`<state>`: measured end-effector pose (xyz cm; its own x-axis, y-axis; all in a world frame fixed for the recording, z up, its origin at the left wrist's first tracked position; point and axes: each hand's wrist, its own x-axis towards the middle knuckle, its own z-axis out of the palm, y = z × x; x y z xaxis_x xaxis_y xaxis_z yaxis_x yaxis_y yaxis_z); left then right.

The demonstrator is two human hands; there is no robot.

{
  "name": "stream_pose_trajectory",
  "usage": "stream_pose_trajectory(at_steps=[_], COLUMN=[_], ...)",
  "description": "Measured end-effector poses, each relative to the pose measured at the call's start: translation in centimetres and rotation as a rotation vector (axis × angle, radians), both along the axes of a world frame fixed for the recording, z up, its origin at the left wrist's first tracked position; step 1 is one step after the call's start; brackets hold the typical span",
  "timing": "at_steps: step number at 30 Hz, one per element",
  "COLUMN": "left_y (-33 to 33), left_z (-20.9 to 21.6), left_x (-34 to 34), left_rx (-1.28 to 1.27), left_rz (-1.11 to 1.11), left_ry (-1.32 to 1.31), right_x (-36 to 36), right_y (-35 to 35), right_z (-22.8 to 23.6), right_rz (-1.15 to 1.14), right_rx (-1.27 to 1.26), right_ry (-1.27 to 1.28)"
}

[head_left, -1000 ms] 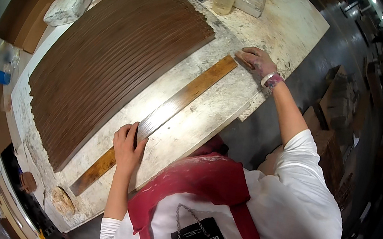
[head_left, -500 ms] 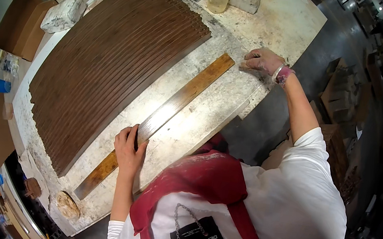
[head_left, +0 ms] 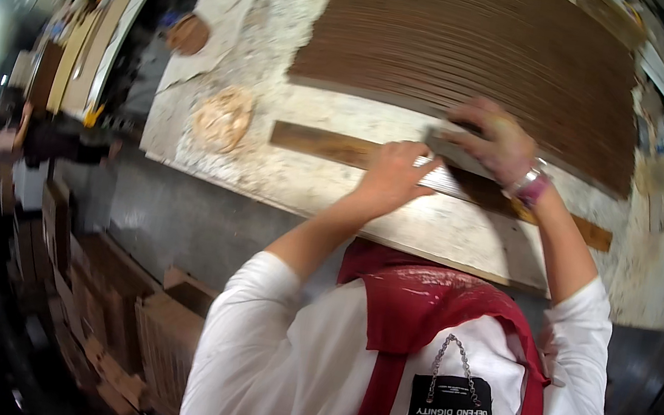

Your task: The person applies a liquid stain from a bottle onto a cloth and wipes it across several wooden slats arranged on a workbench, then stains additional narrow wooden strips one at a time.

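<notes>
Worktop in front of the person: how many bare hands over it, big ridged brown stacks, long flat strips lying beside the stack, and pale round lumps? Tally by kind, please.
Bare hands: 2, left hand and right hand
Ridged brown stack: 1
Long flat strip: 1
Pale round lump: 1
Total: 5

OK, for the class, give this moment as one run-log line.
left hand: on brown strip | right hand: at greyish piece, hold unclear | strip: flat on table | brown slats: beyond strip
</notes>
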<state>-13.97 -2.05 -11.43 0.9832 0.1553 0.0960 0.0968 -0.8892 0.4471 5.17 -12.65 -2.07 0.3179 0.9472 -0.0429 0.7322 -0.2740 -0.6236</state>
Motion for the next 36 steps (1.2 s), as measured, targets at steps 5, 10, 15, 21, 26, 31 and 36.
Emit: stream_pose_trajectory(at_steps=[5, 10, 15, 21, 26, 31, 36], left_y=[-0.2, 0.6, 0.7, -0.4, -2.0, -2.7, -1.7], left_z=[-1.9, 2.2, 1.1, -2.5, -0.4, 0.5, 0.1], left_x=[0.2, 0.5, 0.3, 0.3, -1.4, -3.9, -5.0], left_rx=[-0.07, -0.686, -0.398, -0.013, 0.033, 0.025, 0.027], left_rz=[0.035, 0.136, 0.048, 0.048, 0.072, 0.056, -0.001], left_ry=[0.008, 0.049, 0.047, -0.211, -0.189, -0.226, -0.246], right_x=[-12.3, -17.2, -17.4, -12.3, -5.0, -0.3, 2.8], right_y=[17.1, 22.6, 25.0, 20.2, 8.7, -3.7, -12.9], right_z=[-0.4, -2.0, -2.6, -0.1, -0.5, -3.2, -9.3], right_rz=[0.496, 0.717, 0.563, 0.518, 0.054, -0.583, -0.8], right_rx=[0.293, 0.141, -0.035, 0.245, 0.165, 0.176, 0.463], right_ry=[-0.152, -0.263, -0.446, -0.321, 0.238, 0.639, 0.766])
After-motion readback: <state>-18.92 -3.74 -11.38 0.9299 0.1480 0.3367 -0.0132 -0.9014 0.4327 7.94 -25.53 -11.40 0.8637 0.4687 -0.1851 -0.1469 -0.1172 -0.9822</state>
